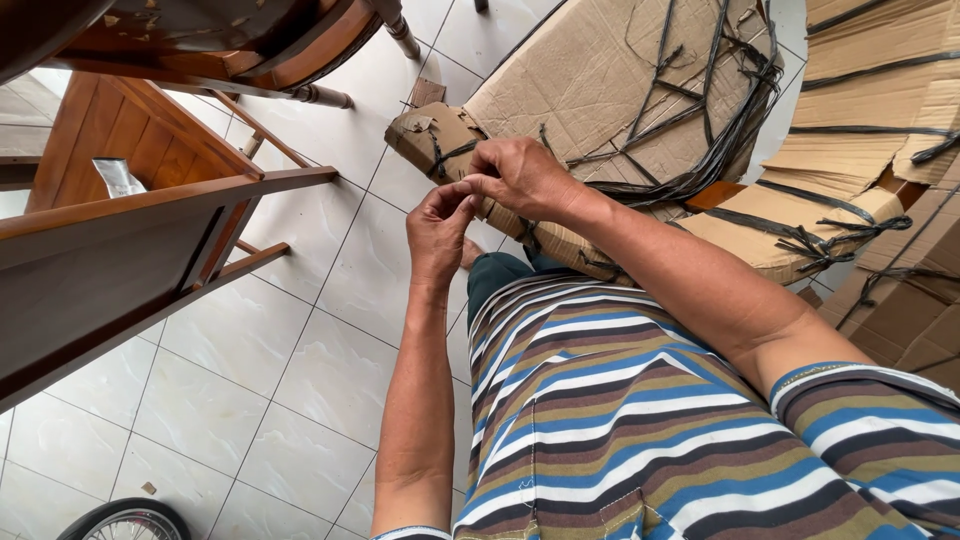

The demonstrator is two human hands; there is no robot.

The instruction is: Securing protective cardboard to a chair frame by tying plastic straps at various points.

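Cardboard-wrapped bundle: both hands pinch together at its corner edge.

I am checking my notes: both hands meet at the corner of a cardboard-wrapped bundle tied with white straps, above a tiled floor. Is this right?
Not quite: the straps are black, not white. The head view shows the left hand and right hand meeting at the corner of the cardboard-wrapped bundle, above the tiled floor.

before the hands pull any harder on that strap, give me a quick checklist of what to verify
1. Both hands on the work: left hand and right hand meet at the cardboard-wrapped piece: ok.
2. Black strap pinched between fingers: cannot tell, fingers hide it.
3. Straps around the cardboard: tangled, loose ends: not ok.
4. Wooden chair apart from the arms: ok.
5. Tiled floor underfoot: small scrap lying there: not ok.
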